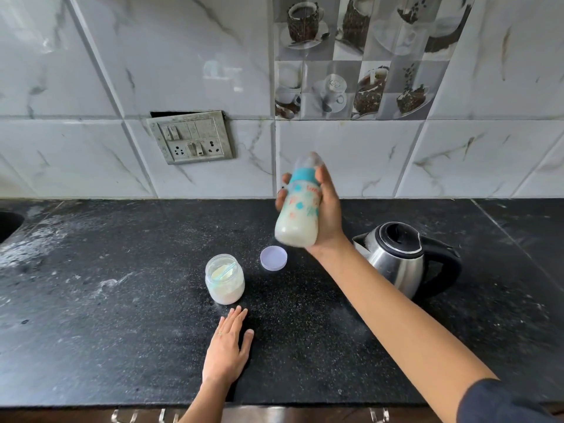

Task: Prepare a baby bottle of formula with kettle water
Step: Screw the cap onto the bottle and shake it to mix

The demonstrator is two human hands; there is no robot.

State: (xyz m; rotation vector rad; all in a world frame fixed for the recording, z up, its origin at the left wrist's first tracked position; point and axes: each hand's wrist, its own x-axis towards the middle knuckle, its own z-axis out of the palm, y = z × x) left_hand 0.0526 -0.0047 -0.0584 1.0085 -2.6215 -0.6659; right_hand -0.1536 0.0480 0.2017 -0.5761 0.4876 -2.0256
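Nearest the camera, the left hand (227, 352) lies flat on the black bench (106, 331), fingers (236, 315) spread loosely and holding nothing, just in front of the open formula jar (225, 279). Behind and to the right of the jar lies its lilac lid (273, 258), and farther right stands the steel kettle (403, 257). Above the lid, the right hand (326, 209) has its fingers wrapped around the milky baby bottle (299, 209), held in the air and tilted, teal collar uppermost.
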